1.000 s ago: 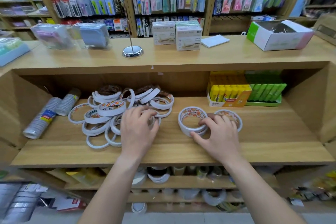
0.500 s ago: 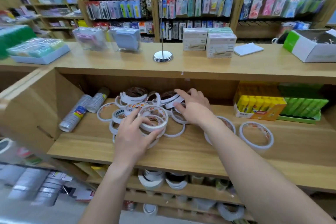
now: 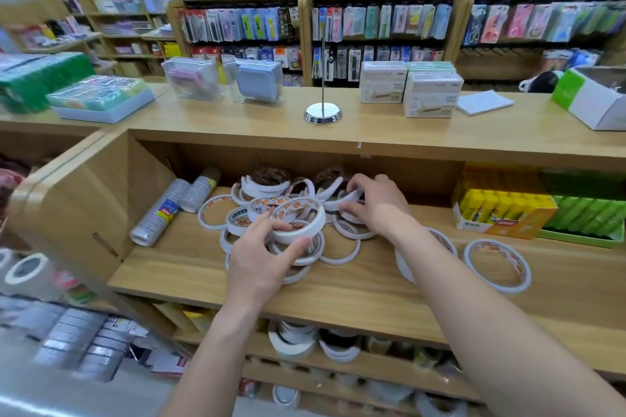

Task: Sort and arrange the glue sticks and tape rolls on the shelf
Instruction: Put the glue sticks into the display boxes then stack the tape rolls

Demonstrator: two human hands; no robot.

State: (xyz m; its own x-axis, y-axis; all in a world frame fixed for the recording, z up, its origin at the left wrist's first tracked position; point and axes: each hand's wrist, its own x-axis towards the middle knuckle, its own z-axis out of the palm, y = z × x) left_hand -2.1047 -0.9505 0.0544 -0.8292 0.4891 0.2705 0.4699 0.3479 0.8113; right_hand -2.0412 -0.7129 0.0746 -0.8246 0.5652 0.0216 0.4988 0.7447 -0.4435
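Observation:
A loose pile of white tape rolls [image 3: 271, 203] lies on the wooden shelf [image 3: 338, 291]. My left hand [image 3: 261, 261] grips a white roll with a red and yellow label [image 3: 298, 220] lifted off the pile's front. My right hand [image 3: 376, 205] reaches into the back of the pile and pinches a thin white roll [image 3: 342, 201]. To the right, one roll [image 3: 496, 264] lies flat and a stack of rolls [image 3: 403, 264] is partly hidden by my right forearm. Yellow glue sticks [image 3: 498, 206] and green glue sticks [image 3: 589, 213] sit in boxes at the far right.
Two sleeves of clear tape [image 3: 162, 213] lean in the shelf's left corner. On the counter above stand a metal sign holder [image 3: 322, 113], white boxes [image 3: 430, 98] and plastic cases [image 3: 257, 81]. A lower shelf holds more tape rolls [image 3: 294, 342].
My right hand left the two rolls at the right and reached into the back of the pile. My left hand lifted a labelled roll off the pile. The view swung left.

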